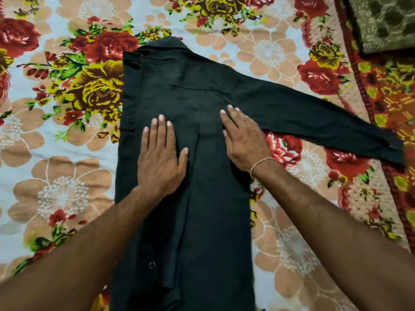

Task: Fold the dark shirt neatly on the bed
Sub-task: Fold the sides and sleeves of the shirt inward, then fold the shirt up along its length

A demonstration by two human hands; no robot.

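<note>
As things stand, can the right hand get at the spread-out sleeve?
Probably yes: the right hand lies flat on the dark shirt beside the sleeve, with nothing lying between them or on it.

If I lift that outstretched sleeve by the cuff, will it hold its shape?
Probably not: the sleeve lies thin, flat and wrinkled on the bedsheet, so it should droop. It looks light. The shirt body may shift unless pinned.

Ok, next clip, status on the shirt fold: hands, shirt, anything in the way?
Left hand and right hand flat on dark shirt. Left side folded in; right sleeve spread out on the bed. Nothing in the way.
</note>
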